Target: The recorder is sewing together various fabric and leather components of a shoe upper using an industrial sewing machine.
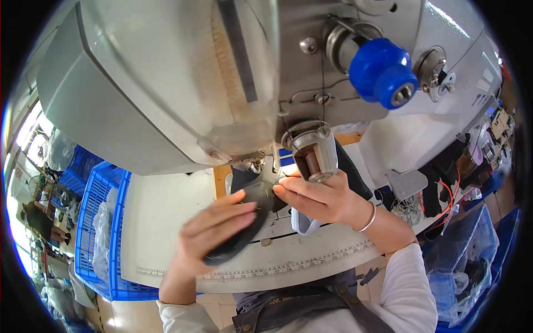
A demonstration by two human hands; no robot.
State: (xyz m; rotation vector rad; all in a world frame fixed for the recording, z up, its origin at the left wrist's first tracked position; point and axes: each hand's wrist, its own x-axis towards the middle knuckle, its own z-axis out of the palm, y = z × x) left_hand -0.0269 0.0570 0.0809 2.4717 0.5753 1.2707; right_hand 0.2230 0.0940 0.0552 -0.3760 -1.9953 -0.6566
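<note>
A dark, rounded flat piece [244, 233] is in my left hand [208, 230], thumb side toward the sewing machine [139, 83]. The hand is slightly smeared by motion, its fingers lying across the piece's face. Just beneath the machine's needle area, my right hand [327, 200] has its fingers closed together, close to the piece's far edge; what they pinch is hidden. Below those fingers hangs a pale grey loop-shaped item [303, 223], whose kind I cannot make out. Dark material [352, 166] lies on the machine bed beyond the right hand.
The white table [166, 222] carries a ruler strip [255, 272] along its near edge. A blue plastic crate [89, 233] stands at left. Blue bins [461, 261] with clear bags sit at right. Tangled thread [408, 210] and dark scraps [438, 172] lie beside the machine.
</note>
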